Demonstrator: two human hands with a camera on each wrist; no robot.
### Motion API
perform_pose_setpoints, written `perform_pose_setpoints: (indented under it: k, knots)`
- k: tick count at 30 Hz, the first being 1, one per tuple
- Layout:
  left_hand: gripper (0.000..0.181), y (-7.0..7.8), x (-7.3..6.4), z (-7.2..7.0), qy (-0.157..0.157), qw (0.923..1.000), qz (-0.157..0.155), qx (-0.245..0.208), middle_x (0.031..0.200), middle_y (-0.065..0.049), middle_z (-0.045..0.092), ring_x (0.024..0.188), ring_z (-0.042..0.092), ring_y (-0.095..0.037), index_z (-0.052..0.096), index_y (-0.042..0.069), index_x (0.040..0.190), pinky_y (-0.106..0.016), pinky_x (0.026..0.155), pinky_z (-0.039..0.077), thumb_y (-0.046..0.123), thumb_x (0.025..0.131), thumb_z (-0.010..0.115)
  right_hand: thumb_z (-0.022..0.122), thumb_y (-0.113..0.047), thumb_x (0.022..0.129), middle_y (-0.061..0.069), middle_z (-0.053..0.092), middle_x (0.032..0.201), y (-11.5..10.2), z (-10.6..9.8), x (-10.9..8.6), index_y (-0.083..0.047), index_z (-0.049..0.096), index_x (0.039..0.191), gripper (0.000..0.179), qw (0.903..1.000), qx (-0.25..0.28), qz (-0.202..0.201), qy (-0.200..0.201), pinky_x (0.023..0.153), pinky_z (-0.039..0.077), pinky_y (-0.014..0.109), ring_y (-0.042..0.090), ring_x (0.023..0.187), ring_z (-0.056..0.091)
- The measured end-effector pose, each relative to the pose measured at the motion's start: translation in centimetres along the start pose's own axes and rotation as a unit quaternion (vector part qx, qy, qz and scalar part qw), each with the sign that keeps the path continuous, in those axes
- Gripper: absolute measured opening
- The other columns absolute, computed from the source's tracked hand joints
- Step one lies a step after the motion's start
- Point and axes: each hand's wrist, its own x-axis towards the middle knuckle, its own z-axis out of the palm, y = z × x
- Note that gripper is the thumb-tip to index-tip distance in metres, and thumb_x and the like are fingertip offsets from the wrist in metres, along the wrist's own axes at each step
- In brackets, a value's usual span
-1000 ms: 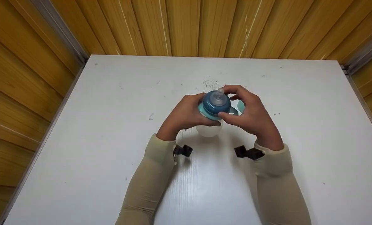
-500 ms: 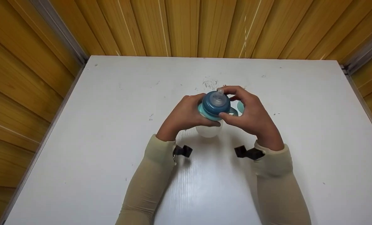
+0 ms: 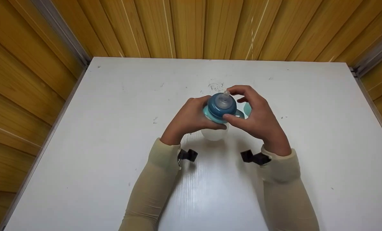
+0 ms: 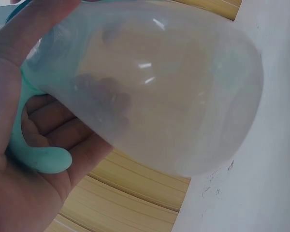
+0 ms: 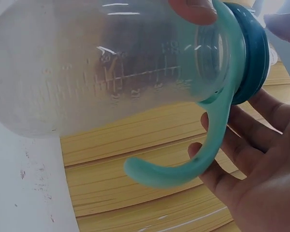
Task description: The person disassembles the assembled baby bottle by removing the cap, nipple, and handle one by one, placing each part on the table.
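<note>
A baby bottle (image 3: 215, 133) with a clear body, blue screw collar (image 3: 221, 109) and clear teat (image 3: 225, 101) is held tilted at mid-table. My left hand (image 3: 195, 115) grips it around the neck; in the left wrist view its fingers pass behind the pale green handle (image 4: 43, 157). At the collar, my right hand (image 3: 256, 115) has its thumb on the near edge and curved fingers around the far side. The right wrist view shows the other green handle (image 5: 208, 150) in front of the right fingers, and raised scale marks on the body.
A pale green round piece (image 3: 247, 109) shows partly behind the right hand. The white table (image 3: 114, 144) is bounded by yellow wood-look panels (image 3: 191, 29) at the back and sides. Black camera mounts (image 3: 188, 155) stick out from both wrists.
The right index finger has lifted and shifted slightly away from the collar's far side, while the thumb has slid a little left along its near edge. The left hand and bottle stay put.
</note>
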Motion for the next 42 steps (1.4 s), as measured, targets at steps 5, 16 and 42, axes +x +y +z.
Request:
perform_pose_setpoints:
  k: [5, 16, 42]
  knots:
    - [0.070, 0.09, -0.04, 0.00, -0.004, 1.0000, -0.006, 0.001, 0.112, 0.009, 0.069, 0.101, 0.062, -0.006, 0.062, 0.019, 0.123, -0.030, 0.095, 0.050, 0.047, 0.064, 0.088, 0.086, -0.025, 0.071, -0.001, 0.059, 0.120, -0.20, 0.22, -0.01, -0.008, 0.055, 0.122, 0.062, 0.9994, -0.028, 0.005, 0.019, 0.093, 0.043, 0.040, 0.010, 0.115, 0.053]
    - [0.072, 0.35, -0.09, -0.01, -0.007, 0.9999, -0.012, 0.007, 0.112, 0.008, 0.069, 0.100, 0.062, -0.006, 0.062, 0.018, 0.122, -0.028, 0.092, 0.050, 0.047, 0.063, 0.088, 0.089, -0.027, 0.068, -0.001, 0.059, 0.115, -0.22, 0.38, -0.02, -0.007, 0.056, 0.116, 0.061, 0.9990, -0.040, 0.005, 0.018, 0.091, 0.042, 0.033, 0.010, 0.110, 0.053]
    - [0.072, 0.30, -0.20, -0.04, -0.014, 0.9999, 0.002, 0.000, 0.115, 0.007, 0.068, 0.104, 0.062, -0.006, 0.061, 0.016, 0.124, -0.030, 0.096, 0.049, 0.046, 0.064, 0.088, 0.081, -0.016, 0.074, -0.001, 0.060, 0.120, 0.29, 0.01, 0.05, -0.009, 0.056, 0.124, 0.057, 0.9998, 0.005, -0.012, -0.017, 0.093, 0.045, 0.043, 0.012, 0.114, 0.053]
